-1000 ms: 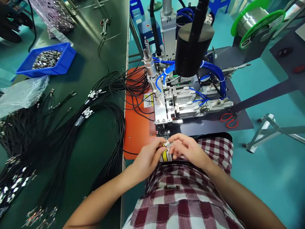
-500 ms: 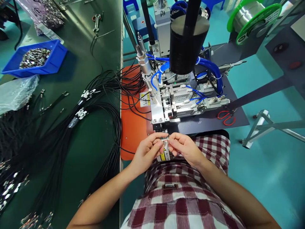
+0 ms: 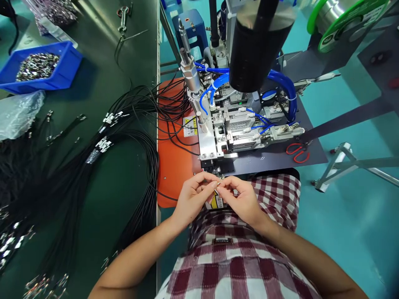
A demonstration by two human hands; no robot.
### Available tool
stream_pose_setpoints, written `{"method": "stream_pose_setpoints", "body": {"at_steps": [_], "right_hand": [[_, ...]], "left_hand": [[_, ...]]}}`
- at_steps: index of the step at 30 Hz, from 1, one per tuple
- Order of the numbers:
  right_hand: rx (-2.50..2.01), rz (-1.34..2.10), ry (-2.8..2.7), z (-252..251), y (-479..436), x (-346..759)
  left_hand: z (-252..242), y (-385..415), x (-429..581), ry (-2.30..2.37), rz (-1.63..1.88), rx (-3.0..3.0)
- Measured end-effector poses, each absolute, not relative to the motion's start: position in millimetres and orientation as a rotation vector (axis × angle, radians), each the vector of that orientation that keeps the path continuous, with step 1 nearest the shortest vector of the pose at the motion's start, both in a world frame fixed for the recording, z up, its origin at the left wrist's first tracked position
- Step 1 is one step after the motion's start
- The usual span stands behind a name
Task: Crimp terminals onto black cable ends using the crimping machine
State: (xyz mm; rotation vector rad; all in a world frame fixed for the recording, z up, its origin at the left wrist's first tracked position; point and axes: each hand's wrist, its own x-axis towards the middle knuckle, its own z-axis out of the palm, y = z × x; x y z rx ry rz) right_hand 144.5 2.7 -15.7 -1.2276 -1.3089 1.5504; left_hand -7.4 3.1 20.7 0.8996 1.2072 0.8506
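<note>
Fingertips meet in front of the machine, just above my lap. My left hand (image 3: pixel 195 198) is closed in a pinch on a small shiny metal piece (image 3: pixel 218 183), too small and covered to name exactly. From the other side, my right hand (image 3: pixel 241 198) pinches the same piece, its thumb and forefinger touching the left fingertips. Right beyond the hands is the front edge of the bench machine (image 3: pixel 207 143), with metal slides and blue air hoses. A yellow and white warning label (image 3: pixel 218 201) shows below the fingers, partly hidden by them.
Black cables (image 3: pixel 152 162) run in bundles across the dark green table (image 3: pixel 118 232) and the orange plate (image 3: pixel 174 178). A blue bin (image 3: pixel 67 66) holds small metal parts. Red-handled scissors (image 3: pixel 297 153) lie right of the machine. A green wire spool (image 3: pixel 330 35) stands behind.
My fingertips have drawn closer together, and the small metal piece is more covered and tilted. The view has shifted slightly; both hands stay at the same spot.
</note>
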Motion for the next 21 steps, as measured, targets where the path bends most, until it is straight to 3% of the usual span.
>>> {"method": "stream_pose_setpoints", "body": {"at_steps": [21], "right_hand": [[-1.088, 1.931, -0.943, -11, 23, 152]], "left_hand": [[16, 4, -8, 1.114, 0.944, 0.637]]}}
